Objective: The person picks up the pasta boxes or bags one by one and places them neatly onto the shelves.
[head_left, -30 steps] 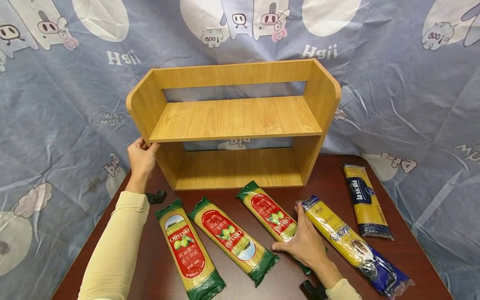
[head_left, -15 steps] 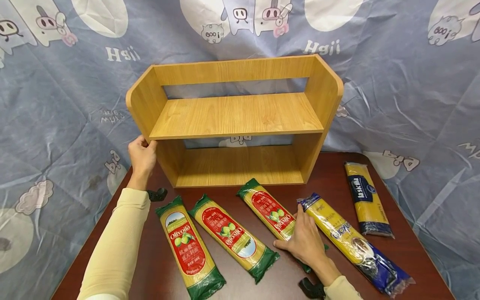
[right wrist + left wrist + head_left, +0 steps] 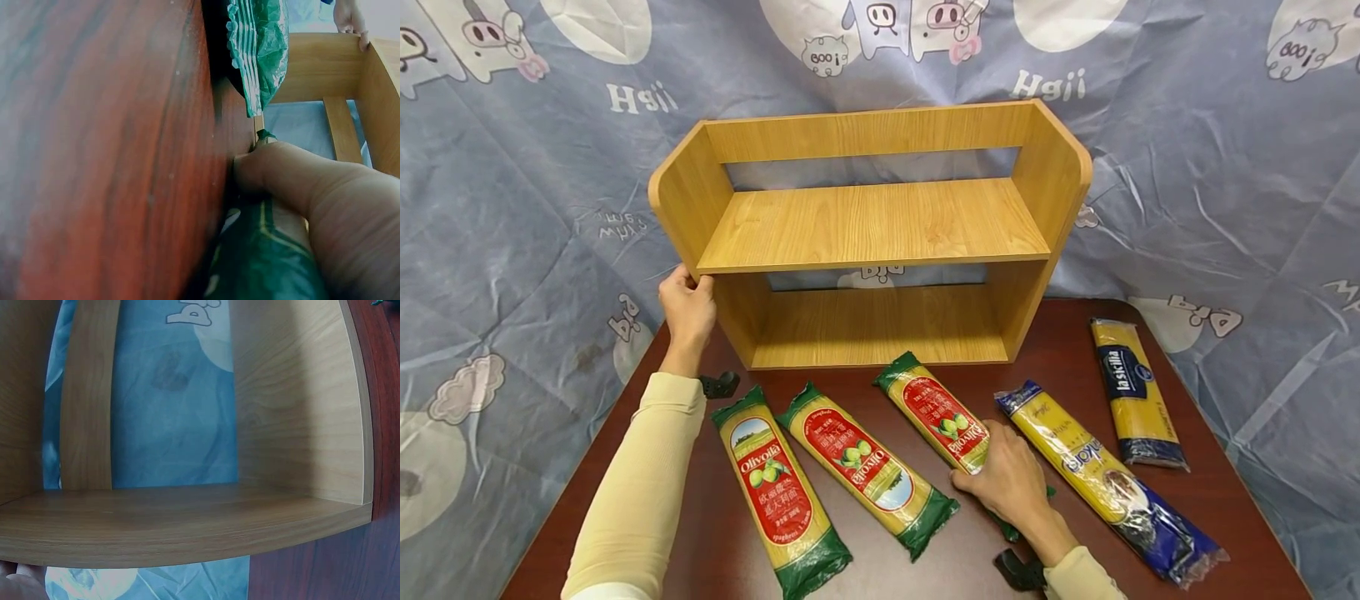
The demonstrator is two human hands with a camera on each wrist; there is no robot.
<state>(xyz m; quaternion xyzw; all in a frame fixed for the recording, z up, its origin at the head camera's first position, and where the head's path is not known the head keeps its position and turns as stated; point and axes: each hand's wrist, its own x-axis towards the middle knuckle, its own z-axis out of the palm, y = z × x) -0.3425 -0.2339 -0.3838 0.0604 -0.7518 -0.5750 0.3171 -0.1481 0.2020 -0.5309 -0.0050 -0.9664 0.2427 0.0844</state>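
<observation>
With fingers and thumb, my left hand (image 3: 687, 312) grips the left side panel of a two-tier wooden shelf (image 3: 880, 223) at middle-board height. Its fingertips (image 3: 22, 582) just show at the lower left of the left wrist view. My right hand (image 3: 1013, 475) holds a spaghetti pack (image 3: 936, 410) with a red label and green ends, thumb on one long edge and fingers curled over the other. In the right wrist view, the thumb (image 3: 294, 172) lies by the pack's edge, close to the tabletop. The palm hides much of the pack's near half.
Two similar spaghetti packs lie to the left, one upright-facing (image 3: 778, 492) and one slanted (image 3: 865, 471). On the right lie a yellow-and-blue pasta pack (image 3: 1105, 483) and another with a navy label (image 3: 1138, 396). All rest on a dark red table (image 3: 700, 517) before a printed curtain (image 3: 550, 208).
My right hand's fingers have drawn back from beside the yellow-and-blue pack and curled over the edge of the red-labelled spaghetti pack. The left hand keeps its grip on the shelf.
</observation>
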